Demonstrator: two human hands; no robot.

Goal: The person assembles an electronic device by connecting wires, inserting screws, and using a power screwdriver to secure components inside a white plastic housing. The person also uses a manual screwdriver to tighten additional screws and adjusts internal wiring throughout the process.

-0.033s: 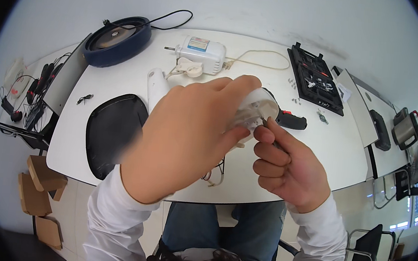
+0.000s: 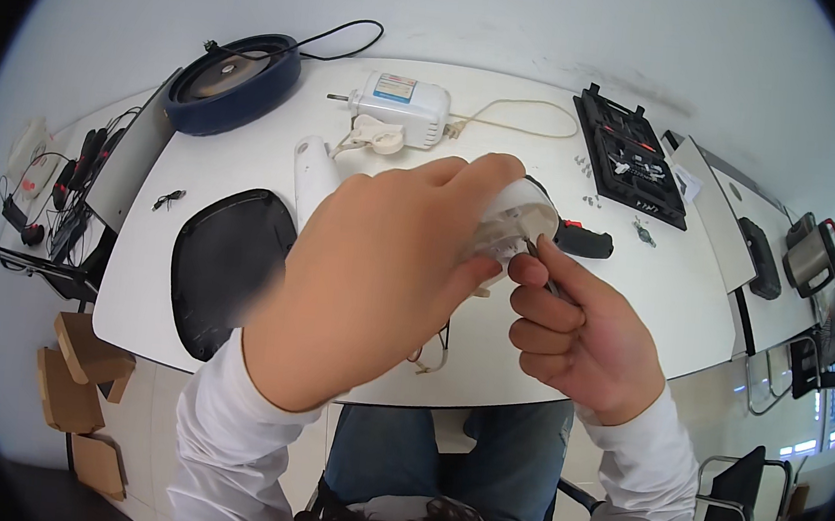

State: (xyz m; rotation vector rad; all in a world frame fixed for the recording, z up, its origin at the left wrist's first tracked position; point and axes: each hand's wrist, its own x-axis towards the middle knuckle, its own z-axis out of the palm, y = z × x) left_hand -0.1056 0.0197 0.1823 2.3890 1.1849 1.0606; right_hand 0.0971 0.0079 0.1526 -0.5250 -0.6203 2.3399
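Observation:
My left hand (image 2: 377,267) wraps round a hollow white plastic housing (image 2: 540,212), thumb below and fingers over the top. The open side of the housing faces right, and wires hang below it. Closed in a pinch, my right hand (image 2: 586,342) grips a thin dark metal tool (image 2: 557,290). The tool's upper end meets the housing's opening; its exact kind is hidden by the fingers. Just behind the housing lies a black handheld power screwdriver (image 2: 585,241) with a red switch, partly covered.
A white motor unit (image 2: 407,111) with a cord stands at the back. Left of my hands lie a black panel (image 2: 226,267) and a white tubular piece (image 2: 314,168). A round dark-blue base (image 2: 285,72) sits back left. An open black tool case (image 2: 664,209) and small screws (image 2: 584,164) are at right.

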